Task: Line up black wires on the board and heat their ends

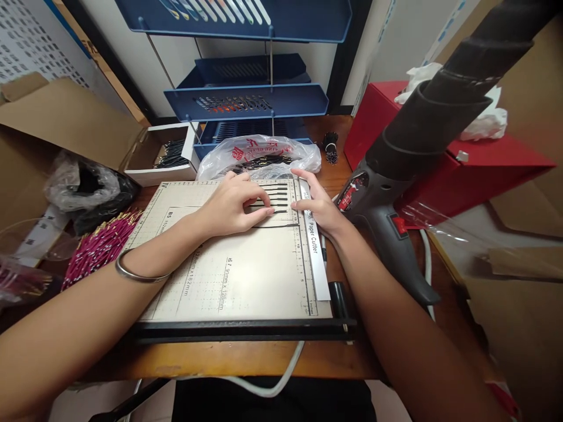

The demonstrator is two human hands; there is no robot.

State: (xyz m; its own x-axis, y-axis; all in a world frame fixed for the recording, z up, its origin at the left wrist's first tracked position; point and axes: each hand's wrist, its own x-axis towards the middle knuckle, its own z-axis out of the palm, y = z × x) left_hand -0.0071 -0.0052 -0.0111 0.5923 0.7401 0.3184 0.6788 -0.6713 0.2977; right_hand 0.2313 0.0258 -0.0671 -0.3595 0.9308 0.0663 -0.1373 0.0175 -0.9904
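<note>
So there's a row of thin black tube pieces (273, 199) laid flat across the far right part of a beige paper cutter board (246, 275); they run side by side, parallel, right ends lined up against the white ruler strip (315, 252) along the board's right edge; the nearest piece looks longer than the others; the board itself lies flat on the wooden desk, gridded and printed with paper sizes, black bar along its near edge.
</note>
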